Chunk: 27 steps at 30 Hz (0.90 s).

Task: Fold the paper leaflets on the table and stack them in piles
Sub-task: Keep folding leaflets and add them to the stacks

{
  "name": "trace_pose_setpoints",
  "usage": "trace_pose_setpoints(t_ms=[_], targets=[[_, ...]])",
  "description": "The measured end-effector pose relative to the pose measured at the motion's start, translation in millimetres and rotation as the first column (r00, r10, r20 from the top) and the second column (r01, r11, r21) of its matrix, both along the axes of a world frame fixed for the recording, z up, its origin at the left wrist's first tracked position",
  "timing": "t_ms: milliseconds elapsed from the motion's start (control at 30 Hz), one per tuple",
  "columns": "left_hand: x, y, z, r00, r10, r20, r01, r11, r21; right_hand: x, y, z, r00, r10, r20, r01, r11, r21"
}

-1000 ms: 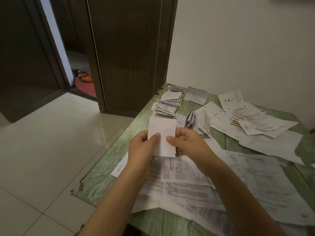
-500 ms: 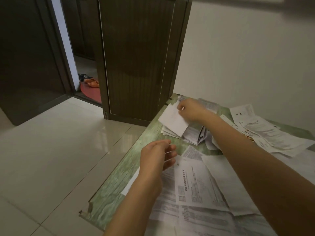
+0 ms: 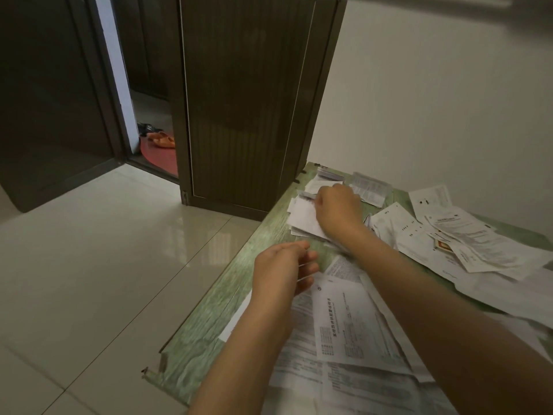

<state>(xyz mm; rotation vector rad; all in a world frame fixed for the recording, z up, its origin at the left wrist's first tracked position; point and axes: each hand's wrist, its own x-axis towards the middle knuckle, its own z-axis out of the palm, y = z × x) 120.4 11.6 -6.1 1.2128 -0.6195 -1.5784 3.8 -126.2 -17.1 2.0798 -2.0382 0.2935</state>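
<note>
My right hand point(image 3: 338, 209) reaches to the far left corner of the green table point(image 3: 209, 322) and presses a folded white leaflet point(image 3: 303, 218) onto a pile of folded leaflets there. Another small pile point(image 3: 326, 175) lies just behind it. My left hand point(image 3: 284, 269) hovers lower, fingers loosely curled, holding nothing. Unfolded printed leaflets point(image 3: 347, 322) lie spread under my forearms. More open sheets point(image 3: 466, 235) are heaped at the right.
The table's left edge borders a glossy tiled floor point(image 3: 98, 265). A dark wooden door point(image 3: 245, 100) stands behind the table corner, and a white wall point(image 3: 434, 100) runs along the far side. Orange slippers point(image 3: 161, 139) lie in the doorway.
My right hand carried the folded leaflet from in front of me out to the far pile and lowered it there. My left hand let go of it and stayed back.
</note>
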Motion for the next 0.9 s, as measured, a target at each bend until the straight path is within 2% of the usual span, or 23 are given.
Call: trace_pose_setpoints(t_ms=[100, 200, 333, 400, 467, 533, 600, 767, 833, 900], targets=[[3.7, 1.4, 1.0, 1.000, 0.010, 0.017, -0.010, 1.000, -0.004, -7.4, 8.8, 17.8, 0.972, 0.030, 0.233, -0.013, 0.997, -0.074], [7.4, 2.5, 0.7, 0.999, 0.026, 0.042, -0.026, 1.000, -0.002, -13.3, 37.5, 33.4, 0.869, 0.084, 0.487, -0.027, 0.992, -0.123], [7.0, 5.5, -3.0, 0.992, 0.018, 0.127, -0.017, 1.000, -0.007, -26.0, 102.9, 31.6, 0.690, 0.086, 0.719, -0.147, 0.989, 0.023], [5.2, 8.6, -5.0, 0.984, 0.008, 0.179, -0.004, 1.000, -0.025, -29.2, 133.4, 23.7, 0.695, 0.084, 0.714, -0.285, 0.944, 0.167], [4.2, 10.5, -7.0, 0.975, -0.006, 0.220, 0.014, 0.999, -0.033, -29.1, 154.3, 16.7, 0.771, 0.092, 0.630, -0.393, 0.847, 0.359], [2.6, 13.6, -7.7, 0.969, -0.020, 0.248, 0.028, 0.999, -0.025, -33.6, 166.4, 9.4, 0.835, 0.067, 0.547, -0.414, 0.731, 0.542], [1.9, 16.2, -9.0, 0.967, -0.033, 0.252, 0.037, 0.999, -0.012, -39.3, 171.2, 2.2, 0.877, 0.071, 0.475, -0.395, 0.668, 0.631], [1.8, 16.9, -12.0, 0.957, -0.059, 0.283, 0.057, 0.998, 0.017, -45.0, 174.8, -14.7, 0.883, 0.165, 0.439, -0.409, 0.728, 0.550], [0.7, 16.0, -12.2, 0.952, -0.064, 0.298, 0.062, 0.998, 0.016, -45.9, 176.2, -16.3, 0.864, 0.172, 0.473, -0.415, 0.777, 0.475], [0.3, 15.6, -12.2, 0.946, -0.066, 0.318, 0.067, 0.998, 0.008, -45.4, 178.9, -14.8, 0.797, 0.154, 0.584, -0.423, 0.833, 0.357]])
